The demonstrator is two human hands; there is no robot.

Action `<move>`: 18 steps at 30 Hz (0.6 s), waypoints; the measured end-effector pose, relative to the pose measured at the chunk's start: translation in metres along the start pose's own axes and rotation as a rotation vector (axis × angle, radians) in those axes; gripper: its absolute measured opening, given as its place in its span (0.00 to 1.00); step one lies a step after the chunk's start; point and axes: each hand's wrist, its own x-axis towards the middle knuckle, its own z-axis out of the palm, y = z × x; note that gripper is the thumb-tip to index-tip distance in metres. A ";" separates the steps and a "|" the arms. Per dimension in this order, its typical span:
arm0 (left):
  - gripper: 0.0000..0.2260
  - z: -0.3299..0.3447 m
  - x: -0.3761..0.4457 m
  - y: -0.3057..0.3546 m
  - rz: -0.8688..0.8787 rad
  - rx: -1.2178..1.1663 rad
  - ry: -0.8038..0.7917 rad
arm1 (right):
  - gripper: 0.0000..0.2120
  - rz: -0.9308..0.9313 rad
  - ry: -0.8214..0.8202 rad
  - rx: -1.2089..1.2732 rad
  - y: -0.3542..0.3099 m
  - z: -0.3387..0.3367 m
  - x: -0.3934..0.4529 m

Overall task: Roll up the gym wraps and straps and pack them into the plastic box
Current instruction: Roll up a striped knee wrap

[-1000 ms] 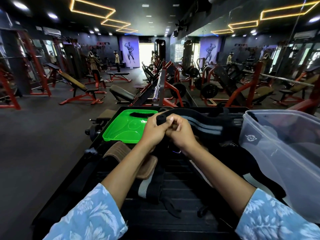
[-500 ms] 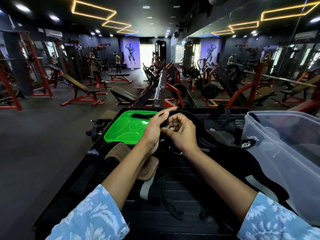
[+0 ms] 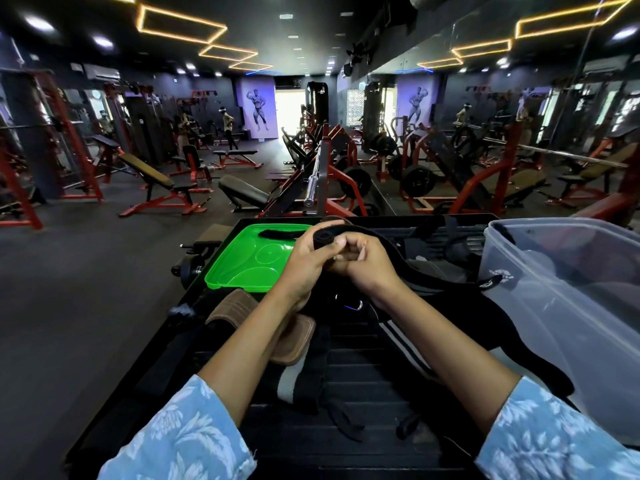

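Observation:
My left hand (image 3: 308, 258) and my right hand (image 3: 363, 265) meet above the black slatted table (image 3: 346, 445). Both grip a black wrap (image 3: 323, 237), whose small rolled end shows between my left thumb and fingers. The wrap's loose tail (image 3: 443, 278) arcs right and down toward the clear plastic box (image 3: 554, 306), which stands at the right with dark items inside. The box's green lid (image 3: 252, 261) lies flat to the left of my hands, a black strap (image 3: 280, 233) on it. More black and striped wraps (image 3: 398, 337) lie under my forearms.
Two brown leather pads (image 3: 239, 306) lie under my left wrist. A grey and black wrap (image 3: 298, 382) sits near the table's front. Red gym machines, benches (image 3: 152, 181) and a barbell (image 3: 313, 181) fill the floor beyond; people stand far back.
The wrap, stretched flat to the right a second ago, now hangs slack in a loop. The rolled end has grown as my hands turn it. My hands have stayed in place.

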 end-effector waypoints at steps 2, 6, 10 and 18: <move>0.09 0.000 0.002 -0.002 -0.021 0.006 0.026 | 0.13 0.023 -0.016 -0.006 0.001 -0.001 0.001; 0.07 0.001 0.007 -0.007 0.055 0.163 0.210 | 0.09 -0.070 0.118 -0.173 0.007 0.015 -0.002; 0.05 0.002 0.009 -0.018 0.073 0.246 0.280 | 0.09 -0.224 0.324 -0.353 0.015 0.025 -0.004; 0.04 -0.001 0.007 -0.016 0.045 0.207 0.205 | 0.12 -0.008 0.169 -0.143 0.006 0.012 -0.001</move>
